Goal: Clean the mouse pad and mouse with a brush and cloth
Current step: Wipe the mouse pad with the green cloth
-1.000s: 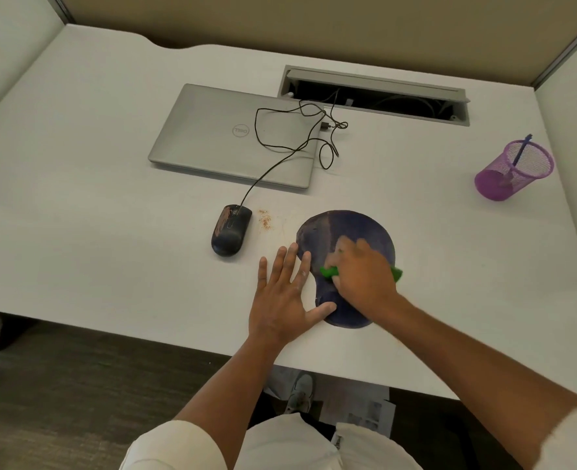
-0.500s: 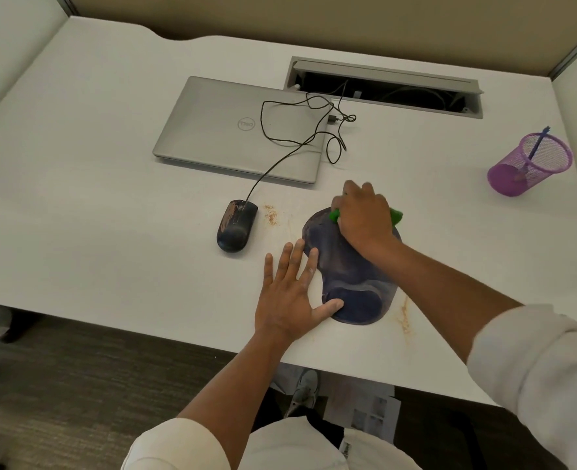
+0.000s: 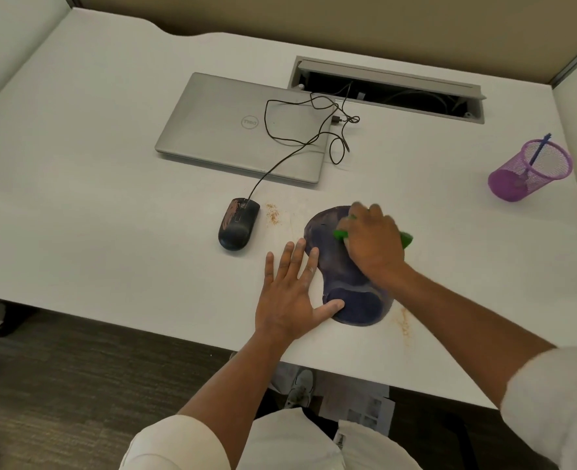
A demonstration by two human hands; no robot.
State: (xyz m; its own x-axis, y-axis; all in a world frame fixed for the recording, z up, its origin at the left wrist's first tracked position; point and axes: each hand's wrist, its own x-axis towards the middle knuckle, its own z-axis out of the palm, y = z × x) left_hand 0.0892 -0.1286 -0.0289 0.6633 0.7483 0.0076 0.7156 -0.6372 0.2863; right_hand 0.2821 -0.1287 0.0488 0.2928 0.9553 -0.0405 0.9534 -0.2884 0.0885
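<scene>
**Brushing the mouse pad, left hand steadying**

Landmark: the dark blue round fabric mouse pad [image 3: 327, 266] with its padded wrist rest, lying near the front edge of the white desk [image 3: 93, 215].

Well left of the pad and farther back: closed silver laptop [image 3: 243, 130], lid down, logo showing. A thin black cable [image 3: 280, 161] loops across its lid.

Left of the pad, near but apart: black corded computer mouse [image 3: 238, 223], reddish-brown smears on its top. The cable runs from its nose up over the laptop.

Between mouse and pad: small patch of brown crumbs [image 3: 273, 214] on the desk.

At the pad's left edge: left hand [image 3: 290, 300], flat, fingers straight and spread, palm on the desk. Thumb tip lies on the wrist rest; the index fingertip touches the pad's rim. Holds nothing.

On the pad's upper right part: right hand [image 3: 373, 244], fingers curled down over a green plastic brush [image 3: 341, 235]; green ends show at both sides of the hand. Hand slightly blurred. Bristles hidden.

Just right of the pad's front: a second streak of brown crumbs [image 3: 404, 322].

Behind the pad: open grey cable tray [image 3: 388, 79] sunk in the desk.

Far right of the pad: purple wire-mesh pen cup [image 3: 527, 174], tilted, a purple pen [image 3: 539, 149] inside.
</scene>
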